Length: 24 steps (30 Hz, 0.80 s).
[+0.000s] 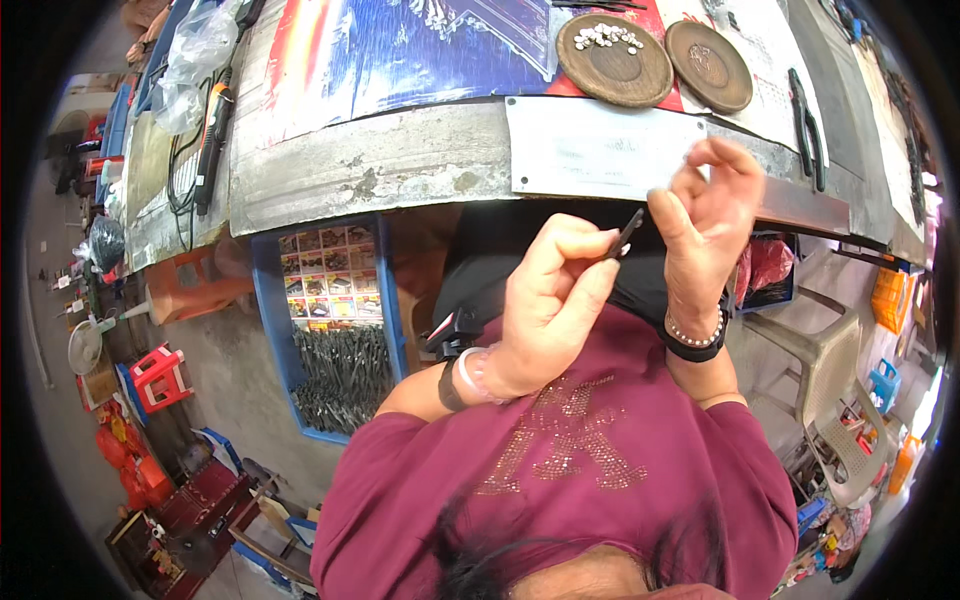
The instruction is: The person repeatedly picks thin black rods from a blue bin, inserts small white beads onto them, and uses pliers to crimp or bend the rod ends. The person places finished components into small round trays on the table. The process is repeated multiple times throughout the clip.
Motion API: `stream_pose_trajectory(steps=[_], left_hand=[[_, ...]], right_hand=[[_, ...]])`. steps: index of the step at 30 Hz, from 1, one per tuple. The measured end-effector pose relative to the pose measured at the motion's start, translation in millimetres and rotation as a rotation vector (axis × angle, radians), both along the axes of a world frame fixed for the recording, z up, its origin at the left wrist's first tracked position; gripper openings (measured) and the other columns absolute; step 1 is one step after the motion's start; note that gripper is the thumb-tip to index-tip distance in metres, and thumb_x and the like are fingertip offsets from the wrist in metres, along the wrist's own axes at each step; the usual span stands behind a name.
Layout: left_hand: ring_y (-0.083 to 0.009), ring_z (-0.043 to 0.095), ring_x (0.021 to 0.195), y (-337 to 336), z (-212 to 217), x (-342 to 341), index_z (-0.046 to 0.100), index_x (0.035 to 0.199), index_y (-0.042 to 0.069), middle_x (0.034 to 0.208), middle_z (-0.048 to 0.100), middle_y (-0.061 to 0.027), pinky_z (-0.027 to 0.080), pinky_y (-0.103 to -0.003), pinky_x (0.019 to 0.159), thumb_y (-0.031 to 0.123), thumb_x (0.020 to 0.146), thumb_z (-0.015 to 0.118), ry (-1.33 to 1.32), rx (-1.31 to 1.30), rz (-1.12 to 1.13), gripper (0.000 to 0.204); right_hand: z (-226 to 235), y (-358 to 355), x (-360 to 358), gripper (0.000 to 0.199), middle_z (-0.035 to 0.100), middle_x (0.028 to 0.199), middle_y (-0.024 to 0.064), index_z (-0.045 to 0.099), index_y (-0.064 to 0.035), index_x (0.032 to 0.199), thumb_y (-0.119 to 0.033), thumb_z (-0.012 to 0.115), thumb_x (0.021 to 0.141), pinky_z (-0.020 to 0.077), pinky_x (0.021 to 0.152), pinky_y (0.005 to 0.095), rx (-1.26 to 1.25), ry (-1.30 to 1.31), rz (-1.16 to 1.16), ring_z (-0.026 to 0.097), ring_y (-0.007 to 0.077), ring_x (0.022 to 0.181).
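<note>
Between the thumb and index finger of my left hand is a small, slim dark strip, tilted up to the right, with a tiny light spot on its lower end. My right hand is raised close beside the strip's upper end, slightly blurred. Its fingers are bent and stand apart from the thumb, and I see nothing in it. Beyond the hands, on the workbench, are a round brown plate with small white bead-like pieces and a second brown plate with a few tiny clear pieces.
A white sheet lies along the bench edge. Black-handled pliers rest at the right. Left of me a blue tray holds many thin dark pieces. A black corded tool, a red stool and a beige chair stand around.
</note>
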<state>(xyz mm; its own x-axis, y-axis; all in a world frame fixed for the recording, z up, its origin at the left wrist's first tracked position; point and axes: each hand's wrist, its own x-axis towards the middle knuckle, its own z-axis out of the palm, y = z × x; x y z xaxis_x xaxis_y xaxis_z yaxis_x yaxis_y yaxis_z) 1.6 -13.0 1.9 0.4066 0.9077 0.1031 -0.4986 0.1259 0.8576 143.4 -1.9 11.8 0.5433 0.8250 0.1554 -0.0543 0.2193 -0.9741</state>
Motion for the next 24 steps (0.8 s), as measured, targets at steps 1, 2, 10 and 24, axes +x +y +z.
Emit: stream_pose_trajectory(steps=[1,2,10,24], left_hand=[[-0.0077,0.05,0.09,0,-1,-1,0.051,0.112,-0.003,0.106,0.045,-0.0059,0.042,-0.02,0.08,-0.009,0.092,0.049,0.05,0.057,0.046,0.021],[-0.0077,0.05,0.089,2,-2,-2,0.051,0.111,-0.003,0.106,0.045,-0.0061,0.042,-0.02,0.08,-0.011,0.091,0.049,0.049,0.118,0.058,0.022],[-0.009,0.052,0.092,1,3,-5,0.049,0.111,-0.003,0.106,0.046,-0.007,0.044,-0.021,0.081,-0.011,0.092,0.049,-0.018,-0.011,0.072,0.021],[-0.0077,0.05,0.086,5,-1,-6,0.053,0.11,-0.002,0.105,0.047,-0.0074,0.043,-0.02,0.077,-0.008,0.092,0.051,0.044,0.139,0.151,0.019]], right_hand=[[-3,-7,-3,0.073,0.045,0.108,0.006,0.035,-0.0056,0.126,0.009,0.07,0.063,0.0358,0.058,0.0194,0.013,-0.094,0.008,0.04,0.0066,0.072],[-6,-8,-2,0.073,0.044,0.109,0.0066,0.035,-0.0052,0.126,0.012,0.067,0.063,0.0356,0.058,0.0189,0.231,-0.244,0.182,0.04,0.007,0.07],[-10,-8,-16,0.035,0.046,0.102,0.0084,0.04,-0.0028,0.115,-0.028,0.056,0.095,0.0353,0.058,0.0216,0.261,-0.27,0.406,0.039,0.0091,0.067],[-4,2,-20,0.031,0.047,0.079,-0.0014,0.047,-0.005,0.103,-0.003,0.068,0.08,0.0351,0.057,0.0179,0.012,-0.134,0.44,0.042,0.0049,0.066]])
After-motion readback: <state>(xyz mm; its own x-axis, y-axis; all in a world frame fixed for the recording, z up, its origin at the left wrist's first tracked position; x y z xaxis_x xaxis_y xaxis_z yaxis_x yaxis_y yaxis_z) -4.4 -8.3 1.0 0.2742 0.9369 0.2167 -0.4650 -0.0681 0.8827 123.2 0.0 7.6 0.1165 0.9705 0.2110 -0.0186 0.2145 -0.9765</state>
